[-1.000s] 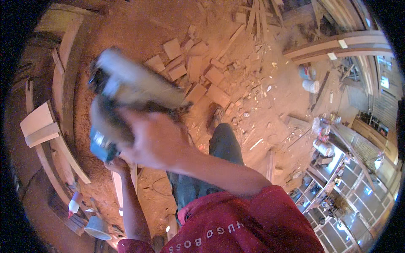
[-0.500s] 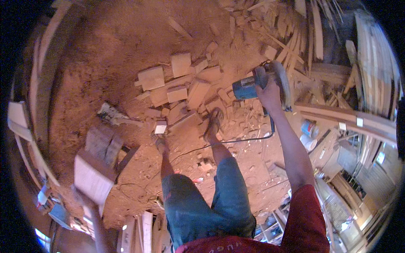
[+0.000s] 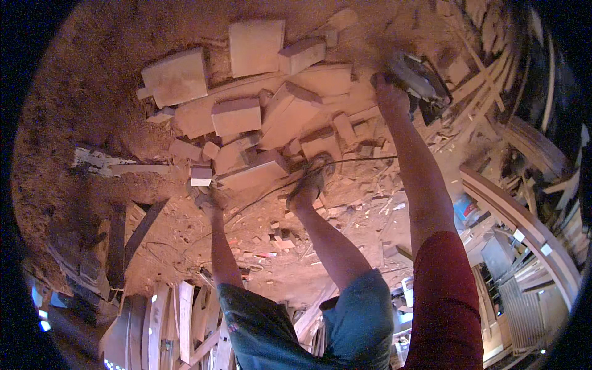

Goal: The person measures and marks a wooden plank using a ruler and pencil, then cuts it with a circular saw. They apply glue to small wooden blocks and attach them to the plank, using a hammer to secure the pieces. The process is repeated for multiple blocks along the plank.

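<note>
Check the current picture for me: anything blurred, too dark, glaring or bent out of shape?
Head view, upper right: the saw and right hand look dim and soft-edged; head view, upper middle: the blocks read clearer; head view, right side: the beam bows toward the rim; head view, upper left: dark and grainy; head view, lower left: small spots of glare.
</note>
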Demonstrator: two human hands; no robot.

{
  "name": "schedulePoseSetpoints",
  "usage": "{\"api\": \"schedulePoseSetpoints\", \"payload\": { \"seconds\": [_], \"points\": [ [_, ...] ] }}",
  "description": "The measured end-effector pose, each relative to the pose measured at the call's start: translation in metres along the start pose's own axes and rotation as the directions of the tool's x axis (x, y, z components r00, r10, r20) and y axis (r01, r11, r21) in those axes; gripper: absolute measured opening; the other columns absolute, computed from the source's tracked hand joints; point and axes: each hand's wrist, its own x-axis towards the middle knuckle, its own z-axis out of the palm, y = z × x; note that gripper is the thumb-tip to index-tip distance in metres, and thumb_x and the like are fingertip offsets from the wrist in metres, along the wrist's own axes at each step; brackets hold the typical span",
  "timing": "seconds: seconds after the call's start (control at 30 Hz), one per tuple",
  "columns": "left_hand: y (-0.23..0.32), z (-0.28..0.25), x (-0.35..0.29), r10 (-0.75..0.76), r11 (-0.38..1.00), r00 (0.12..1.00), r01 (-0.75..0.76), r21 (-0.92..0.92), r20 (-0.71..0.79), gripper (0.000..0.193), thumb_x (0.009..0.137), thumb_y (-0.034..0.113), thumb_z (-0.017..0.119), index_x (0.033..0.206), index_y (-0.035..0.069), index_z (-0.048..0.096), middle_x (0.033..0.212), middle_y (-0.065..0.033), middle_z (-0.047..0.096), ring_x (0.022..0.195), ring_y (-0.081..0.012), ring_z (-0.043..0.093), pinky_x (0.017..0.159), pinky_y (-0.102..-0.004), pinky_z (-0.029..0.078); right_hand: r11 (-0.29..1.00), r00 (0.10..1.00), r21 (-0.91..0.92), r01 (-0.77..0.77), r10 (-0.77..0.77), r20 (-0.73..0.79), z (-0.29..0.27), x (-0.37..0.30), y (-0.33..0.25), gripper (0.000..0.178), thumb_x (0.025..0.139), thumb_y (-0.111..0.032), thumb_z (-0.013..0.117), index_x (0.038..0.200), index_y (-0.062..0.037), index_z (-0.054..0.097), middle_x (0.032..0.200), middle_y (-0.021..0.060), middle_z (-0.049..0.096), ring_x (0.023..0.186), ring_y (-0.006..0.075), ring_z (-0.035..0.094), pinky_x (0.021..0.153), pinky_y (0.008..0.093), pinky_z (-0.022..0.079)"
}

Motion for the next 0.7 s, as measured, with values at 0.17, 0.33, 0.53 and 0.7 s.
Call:
{"api": "schedulePoseSetpoints", "payload": {
  "seconds": [0.17,0.33,0.53,0.7],
  "points": [
    [0.004,-0.035,-0.004,0.005,0.999,1.000,-0.006,0.044,0.030,0.044,0.107,0.032,0.041,0.128,-0.005,0.054,0.125,-0.0134,0.059,0.114,-0.0228,0.053,0.101,-0.0366,0.041,0.998,0.998,-0.047,-0.029,0.026,-0.061,0.042,0.019,-0.028,0.022,0.090,-0.020,0.057,0.109,-0.0108,0.065,0.085,0.0123,0.071,0.062,0.0280,0.070,0.054,0.0457,0.059],
    [0.029,-0.137,-0.006,0.020,0.990,1.000,-0.018,0.140,-0.009,0.044,0.106,0.031,0.042,0.127,-0.005,0.055,0.123,-0.0134,0.060,0.113,-0.0219,0.054,0.099,-0.0359,0.042,0.971,0.971,0.011,0.239,-0.239,0.009,-0.055,-0.037,-0.084,0.014,0.088,-0.017,0.058,0.093,-0.0087,0.068,0.087,0.0114,0.068,0.080,0.0303,0.069,0.064,0.0438,0.059],
    [0.043,-0.154,0.025,0.108,0.988,0.994,-0.108,0.111,0.005,0.043,0.106,0.030,0.043,0.125,-0.006,0.057,0.121,-0.0133,0.061,0.110,-0.0208,0.056,0.097,-0.0351,0.044,0.573,0.811,0.722,0.388,-0.584,0.028,-0.133,-0.136,-0.327,0.040,0.084,-0.019,0.064,0.123,-0.0106,0.063,0.122,0.0189,0.064,0.106,0.0364,0.063,0.091,0.0515,0.050],
    [0.055,-0.143,0.092,0.255,0.963,0.965,-0.259,0.079,0.062,0.043,0.106,0.030,0.043,0.123,-0.007,0.058,0.119,-0.0133,0.062,0.109,-0.0198,0.057,0.095,-0.0344,0.045,0.530,0.440,0.043,0.847,-0.654,-0.616,-0.080,-0.168,-0.479,0.038,0.090,-0.032,0.054,0.124,-0.0181,0.064,0.137,0.0056,0.054,0.130,0.0291,0.047,0.107,0.0498,0.038]
  ]
}}
